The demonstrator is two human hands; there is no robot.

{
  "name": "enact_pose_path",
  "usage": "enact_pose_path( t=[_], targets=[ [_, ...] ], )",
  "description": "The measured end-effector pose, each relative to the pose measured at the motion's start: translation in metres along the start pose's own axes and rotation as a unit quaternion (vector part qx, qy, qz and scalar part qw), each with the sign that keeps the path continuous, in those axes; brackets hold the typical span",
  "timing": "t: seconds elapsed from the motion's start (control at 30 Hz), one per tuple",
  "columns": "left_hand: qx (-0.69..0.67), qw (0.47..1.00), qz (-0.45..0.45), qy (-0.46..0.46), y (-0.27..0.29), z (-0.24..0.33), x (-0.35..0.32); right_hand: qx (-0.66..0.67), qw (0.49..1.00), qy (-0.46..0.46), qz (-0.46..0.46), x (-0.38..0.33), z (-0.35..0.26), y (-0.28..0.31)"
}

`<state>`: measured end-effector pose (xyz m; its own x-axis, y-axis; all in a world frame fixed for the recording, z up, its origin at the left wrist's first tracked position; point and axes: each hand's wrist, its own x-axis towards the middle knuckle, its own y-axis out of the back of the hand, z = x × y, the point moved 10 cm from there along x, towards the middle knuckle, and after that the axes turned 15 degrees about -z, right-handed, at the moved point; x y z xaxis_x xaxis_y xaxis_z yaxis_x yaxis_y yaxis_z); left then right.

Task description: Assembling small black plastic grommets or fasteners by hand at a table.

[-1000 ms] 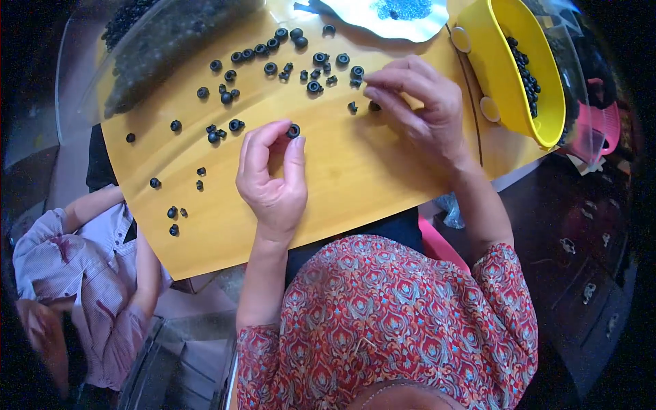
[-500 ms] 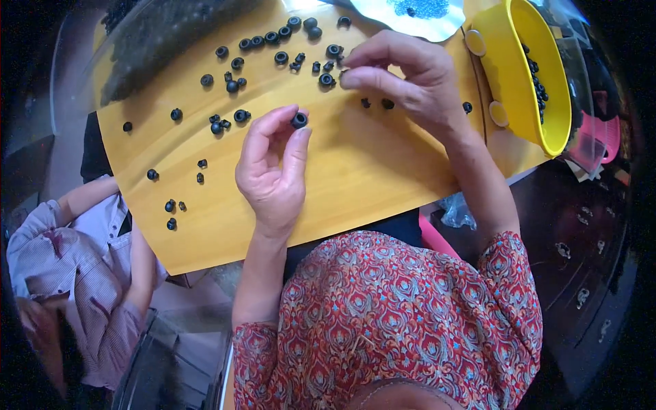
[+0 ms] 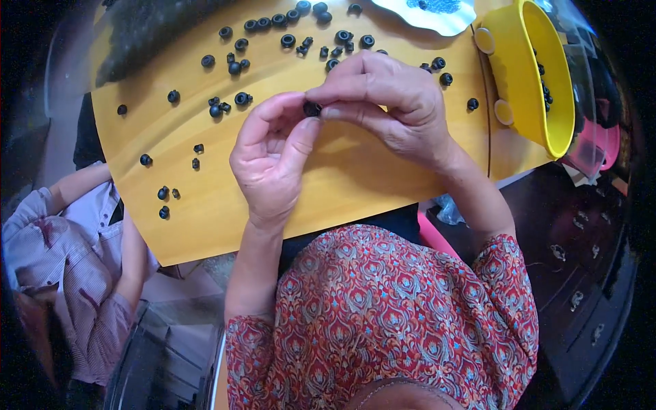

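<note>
In front of my chest, above the yellow tabletop (image 3: 225,219), my two hands meet at the fingertips. My left hand (image 3: 270,164) pinches a small round black cord-lock body (image 3: 312,108) between thumb and fingers. The thumb and forefinger of my right hand (image 3: 400,99) are closed at the right side of that piece; what they hold, if anything, is hidden. Similar round black bodies (image 3: 288,41) lie in a loose row beyond my hands. Smaller black plungers (image 3: 198,148) are scattered among them, mostly to the left.
A yellow tub (image 3: 509,75) with black pieces inside stands at the right. A pale wavy-edged dish (image 3: 454,22) holding small bluish bits sits at the far edge. A dark heap (image 3: 147,34) under clear plastic lies far left. Another person (image 3: 96,294) sits at the left.
My right hand has moved left from among the scattered pieces to the black body in my left hand. The left hand stays nearly in place. The view has shifted slightly.
</note>
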<state>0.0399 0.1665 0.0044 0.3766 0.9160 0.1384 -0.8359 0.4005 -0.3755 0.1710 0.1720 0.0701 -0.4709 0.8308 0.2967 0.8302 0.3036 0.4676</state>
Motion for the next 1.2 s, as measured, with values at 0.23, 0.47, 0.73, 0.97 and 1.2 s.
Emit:
enact_pose_path(
  t=[0.23,0.47,0.73,0.97,1.2],
  targets=[
    [0.007,1.000,0.001,0.014,0.001,0.002,0.000,0.173,0.980,-0.099,0.012,-0.010,0.031,-0.007],
    [0.056,0.998,-0.013,-0.001,-0.003,0.006,0.002,0.065,0.998,-0.006,-0.021,-0.004,0.016,-0.002],
    [0.011,1.000,-0.014,0.012,0.000,-0.001,0.004,-0.026,0.999,0.020,-0.007,-0.004,0.001,-0.003],
    [-0.062,0.996,-0.012,0.058,0.001,-0.014,0.003,0.059,0.997,-0.028,0.043,-0.009,0.015,0.002],
    [-0.088,0.993,-0.025,0.076,-0.001,-0.020,0.003,-0.028,0.999,0.022,0.017,-0.003,-0.001,0.004]
  ],
)
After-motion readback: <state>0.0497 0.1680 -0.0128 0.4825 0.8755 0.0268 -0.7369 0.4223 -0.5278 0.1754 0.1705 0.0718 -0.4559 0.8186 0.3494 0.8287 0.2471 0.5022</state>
